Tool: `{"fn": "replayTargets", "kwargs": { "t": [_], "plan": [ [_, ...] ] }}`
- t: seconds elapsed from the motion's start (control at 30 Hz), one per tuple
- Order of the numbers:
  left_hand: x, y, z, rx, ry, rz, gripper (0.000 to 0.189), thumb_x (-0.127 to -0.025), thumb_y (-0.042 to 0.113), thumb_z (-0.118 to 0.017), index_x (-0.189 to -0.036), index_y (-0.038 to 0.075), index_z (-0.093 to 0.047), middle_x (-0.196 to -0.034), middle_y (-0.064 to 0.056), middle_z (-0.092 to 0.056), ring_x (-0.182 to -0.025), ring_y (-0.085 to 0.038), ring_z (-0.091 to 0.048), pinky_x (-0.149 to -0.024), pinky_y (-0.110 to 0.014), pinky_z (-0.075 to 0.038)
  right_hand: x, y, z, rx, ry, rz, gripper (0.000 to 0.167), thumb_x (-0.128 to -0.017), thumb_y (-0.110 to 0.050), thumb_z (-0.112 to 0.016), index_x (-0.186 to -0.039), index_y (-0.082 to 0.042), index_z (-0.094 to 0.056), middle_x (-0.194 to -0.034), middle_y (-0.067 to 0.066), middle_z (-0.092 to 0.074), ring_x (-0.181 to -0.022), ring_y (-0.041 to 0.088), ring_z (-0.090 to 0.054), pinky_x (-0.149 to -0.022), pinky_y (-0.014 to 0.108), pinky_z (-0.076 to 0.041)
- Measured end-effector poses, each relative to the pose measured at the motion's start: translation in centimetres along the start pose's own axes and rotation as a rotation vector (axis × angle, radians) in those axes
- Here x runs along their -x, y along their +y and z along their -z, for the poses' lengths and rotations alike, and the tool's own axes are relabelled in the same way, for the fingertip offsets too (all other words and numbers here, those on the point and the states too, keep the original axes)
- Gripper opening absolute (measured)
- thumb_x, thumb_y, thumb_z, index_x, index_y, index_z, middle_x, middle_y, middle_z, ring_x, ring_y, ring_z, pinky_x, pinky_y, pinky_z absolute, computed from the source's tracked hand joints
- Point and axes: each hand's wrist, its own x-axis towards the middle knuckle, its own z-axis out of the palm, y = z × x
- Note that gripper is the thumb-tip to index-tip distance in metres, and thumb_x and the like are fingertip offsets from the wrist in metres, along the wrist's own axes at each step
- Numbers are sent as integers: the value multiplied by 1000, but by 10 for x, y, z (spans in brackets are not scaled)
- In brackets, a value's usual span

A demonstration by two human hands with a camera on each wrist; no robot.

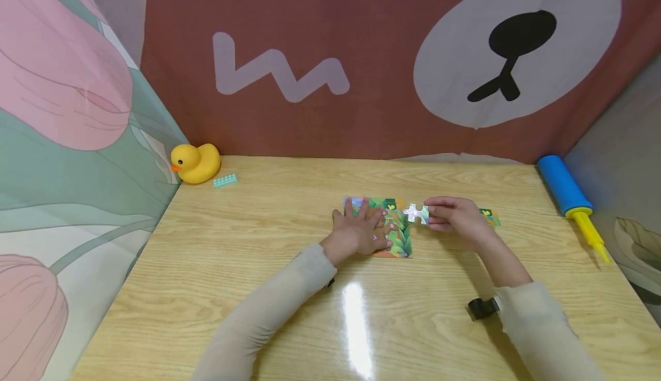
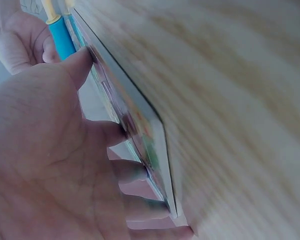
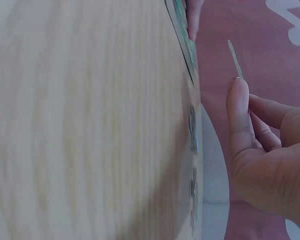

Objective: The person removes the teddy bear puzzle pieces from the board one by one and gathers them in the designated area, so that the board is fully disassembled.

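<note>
A colourful jigsaw puzzle (image 1: 401, 237) lies flat on the wooden table. My left hand (image 1: 357, 232) rests on it with fingers spread; in the left wrist view, fingertips touch its top near the pale edge (image 2: 162, 145). My right hand (image 1: 459, 217) pinches a loose puzzle piece (image 1: 416, 213), pale pink and green, between thumb and fingers just right of the puzzle. In the right wrist view this piece (image 3: 235, 59) appears edge-on, held up off the table. Beyond the right hand lie more puzzle pieces (image 1: 488, 216), partly hidden by it.
A yellow rubber duck (image 1: 198, 164) and a turquoise toy brick (image 1: 225, 181) sit at the back left. At the right edge lies a blue and yellow pump (image 1: 565, 186). A printed cloth wall (image 1: 310, 128) stands behind the table (image 1: 232, 266).
</note>
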Motion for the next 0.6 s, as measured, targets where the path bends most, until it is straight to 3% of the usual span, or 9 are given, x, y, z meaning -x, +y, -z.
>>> {"fn": "replayTargets", "kwargs": {
  "t": [0.27,0.6],
  "plan": [
    [0,-1,-1,11,13,-3,81,-93,82,-23,-160,45,5,-172,1,10,-157,-46,0,-120,-66,-25,14,7,29,-21,-8,-10,42,-106,-13,-53,-142,7,-47,-96,-5,-71,-84,9,-73,-78,28,-63],
    [0,-1,-2,10,14,5,83,-93,83,-23,-160,45,5,-173,1,9,-157,-45,-1,-120,-64,-26,30,21,62,-57,-4,-34,25,-104,-14,-58,-128,-12,-64,-99,-7,-70,-86,12,-73,-78,29,-63]
  ]
}}
